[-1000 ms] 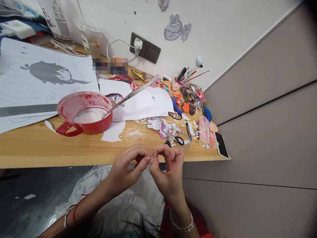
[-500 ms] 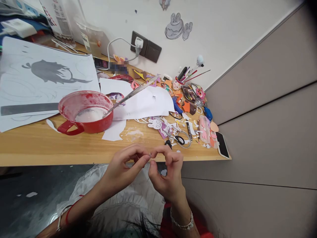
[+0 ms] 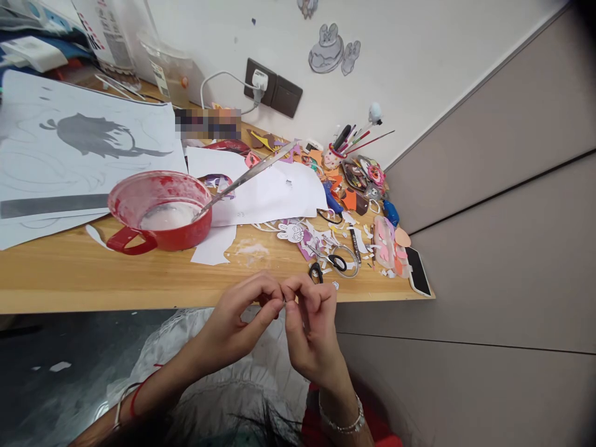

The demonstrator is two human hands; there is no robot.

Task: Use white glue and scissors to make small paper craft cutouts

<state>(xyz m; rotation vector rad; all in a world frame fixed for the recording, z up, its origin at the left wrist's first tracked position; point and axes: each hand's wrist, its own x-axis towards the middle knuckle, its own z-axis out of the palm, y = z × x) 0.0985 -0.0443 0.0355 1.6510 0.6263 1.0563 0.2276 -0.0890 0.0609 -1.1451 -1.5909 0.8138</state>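
My left hand and my right hand meet fingertip to fingertip just past the front edge of the wooden table. Each hand is closed in a pinch of thumb and forefinger. Whatever lies between the fingertips is tiny and mostly hidden. Behind my left hand stands a red pot with whitish liquid in it and a long metal utensil leaning out. Scissors with black handles lie behind my right hand, near a white rabbit cutout.
Paper scraps litter the table's right part. A phone lies at the right corner. Large drawn sheets cover the left, and a pen cup stands by the wall. A grey cabinet borders the right.
My right thumb and forefinger have closed together, and my right hand has shifted slightly left against my left fingertips. The small thing between them is now mostly covered.
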